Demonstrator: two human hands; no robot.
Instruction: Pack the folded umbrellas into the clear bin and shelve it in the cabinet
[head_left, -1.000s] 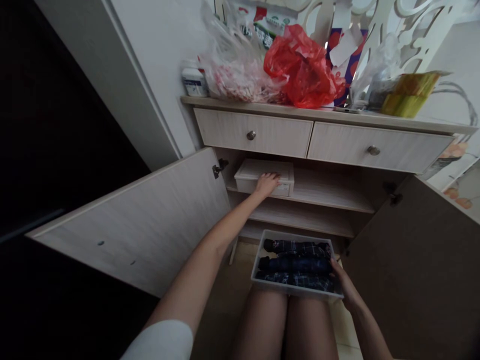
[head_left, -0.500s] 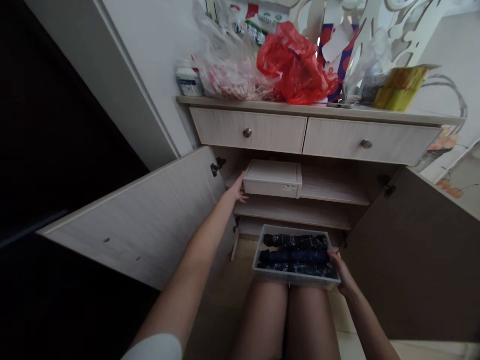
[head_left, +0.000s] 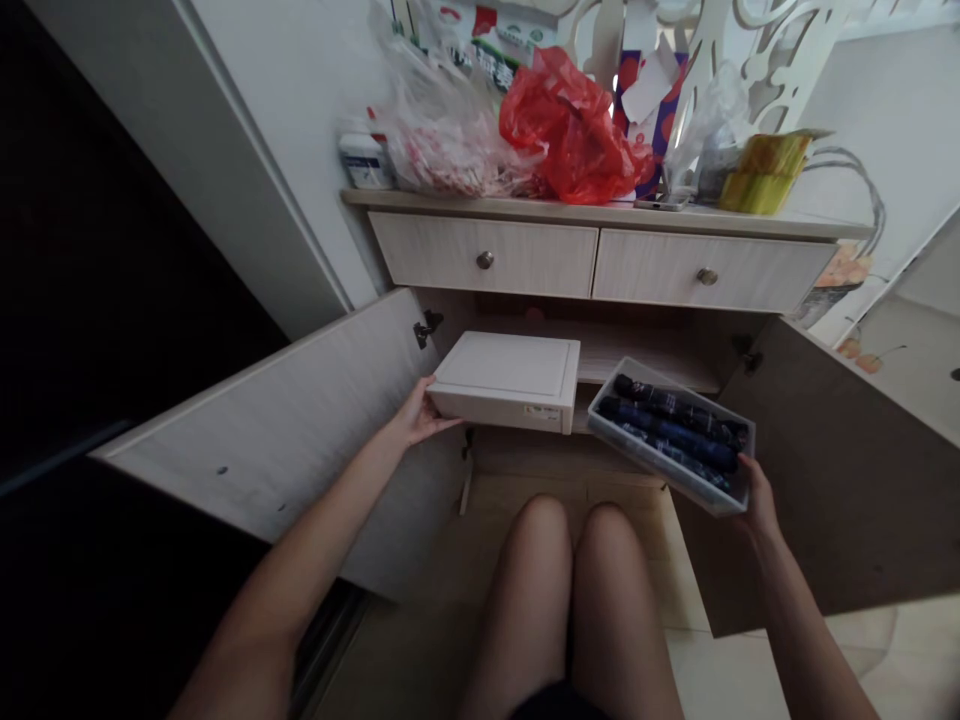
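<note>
The left hand (head_left: 416,415) is gripping the near edge of a white lidded plastic box (head_left: 504,375), holding it out in front of the cabinet's shelves, with the open left cabinet door (head_left: 262,450) beside it. Just right of the box, the right hand (head_left: 757,500) is gripping the corner of a clear plastic tray (head_left: 660,467), tilting it slightly above the knees (head_left: 570,535). Three rolled dark plaid bundles (head_left: 671,425) are lying inside the tray, and the open right cabinet door (head_left: 847,500) is standing beyond it.
</note>
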